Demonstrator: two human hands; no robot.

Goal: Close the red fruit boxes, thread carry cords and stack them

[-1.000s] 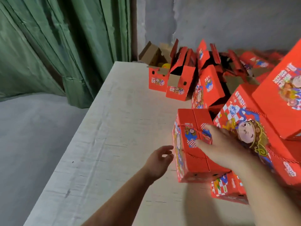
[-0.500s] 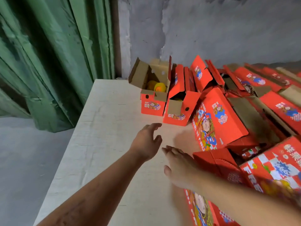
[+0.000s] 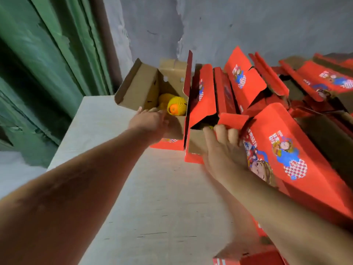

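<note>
Two open red fruit boxes stand side by side at the far end of the white table (image 3: pixel 152 197). The left box (image 3: pixel 137 88) has its brown flaps up and shows fruit in yellow foam nets (image 3: pixel 176 107). My left hand (image 3: pixel 150 123) reaches its front rim, fingers stretched onto the edge. The right box (image 3: pixel 202 104) has red flaps standing up. My right hand (image 3: pixel 223 146) grips its front wall, fingers curled over the top edge. No carry cord is visible.
A closed red box (image 3: pixel 286 159) with a cartoon print leans just right of my right hand. Several more open red boxes (image 3: pixel 315 79) crowd the back right. Another red box (image 3: pixel 257 257) sits under my right forearm. Green curtain (image 3: pixel 47 73) hangs left; grey wall (image 3: pixel 229 25) behind.
Both hands left the closed box near me and reached forward to the two open boxes at the far end. The view tilted up and moved closer to them.
</note>
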